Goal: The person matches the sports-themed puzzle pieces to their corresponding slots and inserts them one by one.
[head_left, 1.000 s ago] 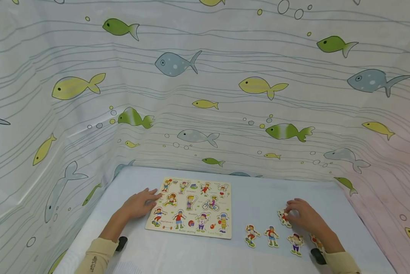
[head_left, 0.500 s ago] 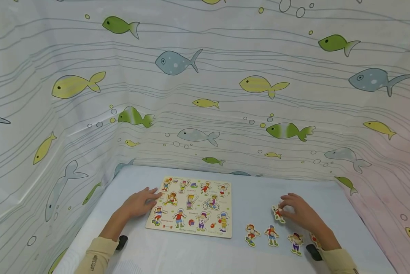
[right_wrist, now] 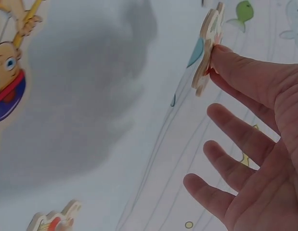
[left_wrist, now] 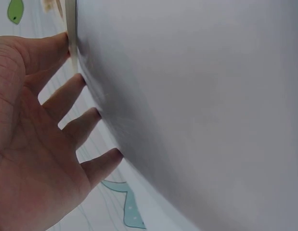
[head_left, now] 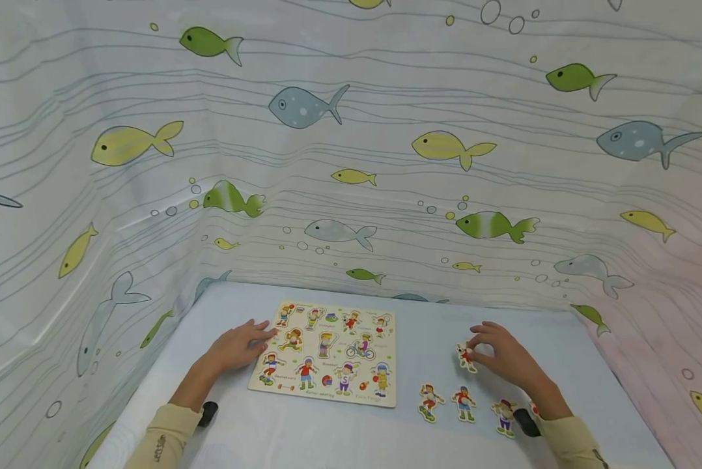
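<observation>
A wooden peg-style puzzle board with printed children playing sports lies flat on the table. My left hand rests at its left edge, fingers spread; in the left wrist view the thumb and fingertip touch the board's side. My right hand pinches a flat wooden puzzle piece, a figure in red with a ball, between thumb and index finger. The right wrist view shows that piece edge-on, raised over the table, while the other fingers stay extended.
Right of the board lie a skateboarder piece, a roller-skater piece and a piece with purple trousers. Another piece is mostly hidden by the right wrist. A fish-printed curtain surrounds the pale table.
My right hand has lifted the figure in red and moved it left, towards the board. The left hand stays at the board's edge, and the board has not moved.
</observation>
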The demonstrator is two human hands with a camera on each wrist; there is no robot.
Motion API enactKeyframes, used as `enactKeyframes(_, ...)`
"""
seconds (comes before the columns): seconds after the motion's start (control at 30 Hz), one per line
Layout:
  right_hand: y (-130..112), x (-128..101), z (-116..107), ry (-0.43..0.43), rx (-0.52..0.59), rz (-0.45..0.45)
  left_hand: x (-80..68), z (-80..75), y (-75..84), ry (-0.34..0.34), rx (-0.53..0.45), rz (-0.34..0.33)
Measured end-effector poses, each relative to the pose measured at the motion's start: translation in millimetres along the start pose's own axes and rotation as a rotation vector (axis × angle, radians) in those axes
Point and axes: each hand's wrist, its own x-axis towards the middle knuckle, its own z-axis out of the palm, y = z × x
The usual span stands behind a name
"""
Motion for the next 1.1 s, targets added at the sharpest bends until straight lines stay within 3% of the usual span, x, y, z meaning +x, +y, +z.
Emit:
enactKeyframes(0.4,-23,16,5,-0.004,0.047,-0.009,0.9,2.1,-1.0,0.007,0.004,0.015)
enactKeyframes(1.1,-61,69,18,0.008,0.076,-0.084,-0.1,2.5,-1.2,0.012,-0.003,0.009)
